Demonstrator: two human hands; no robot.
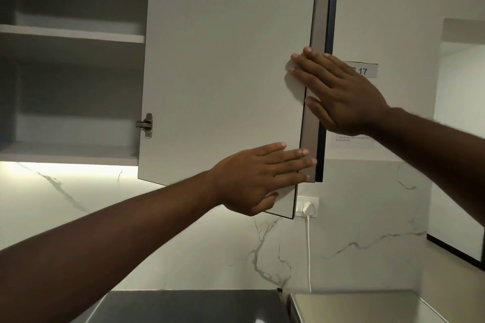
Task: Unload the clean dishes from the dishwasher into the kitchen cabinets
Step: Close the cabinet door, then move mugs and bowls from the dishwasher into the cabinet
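Observation:
A white wall cabinet door [223, 65] stands swung out in front of me, hinged on its left side. My left hand [259, 178] lies flat with straight fingers against the door's lower right corner. My right hand [338, 92] presses flat, fingers straight, on the door's right edge higher up. The open cabinet [73, 34] at the left shows two bare white shelves. No dish is in view and neither hand holds anything.
A metal hinge [145, 124] joins the door to the cabinet. Below is a marble backsplash with a wall socket [307, 207] and a white cable [309, 252]. A paper label [364, 71] is stuck on the neighbouring cabinet. Grey appliance tops [189, 307] lie at the bottom.

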